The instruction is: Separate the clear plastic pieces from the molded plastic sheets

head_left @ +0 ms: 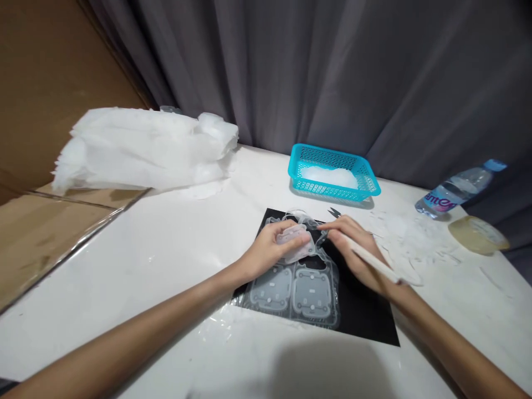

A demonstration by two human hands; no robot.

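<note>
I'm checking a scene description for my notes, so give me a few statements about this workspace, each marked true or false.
1. The left hand holds a translucent piece. True.
2. The right hand holds nothing. False: it holds a white stick-like tool.
3. The black sheet lies under the molded plastic sheet. True.
4. The blue basket is upside down. False: it is upright, with white material inside.
5. The bottle is right of the basket in the picture. True.
</note>
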